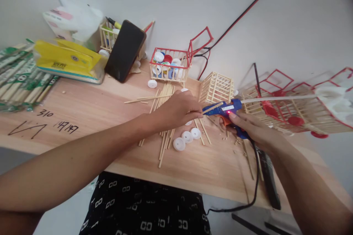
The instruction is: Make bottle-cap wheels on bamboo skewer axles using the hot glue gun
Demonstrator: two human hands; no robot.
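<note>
My left hand [179, 108] is closed in a pinch on a short wooden stick [213, 108], whose far end lies against the blue hot glue gun near its nozzle. Wrapped around the handle of the glue gun [234, 106] is my right hand [248, 126]. A red light glows on the gun, and a long white glue stick [278, 98] sticks out of its back. Below my left hand lie loose wooden sticks [165, 141] and several white plastic bottle caps [187, 137].
Behind my hands stand a stick basket holding caps [169, 66], a plain stick crate [217, 86] and red-trimmed stick pieces [278, 99] at right. A phone [125, 51] leans at the back. Wrapped stick bundles [24, 77] and a yellow pack [68, 60] lie left. The gun's cord [257, 176] hangs over the front edge.
</note>
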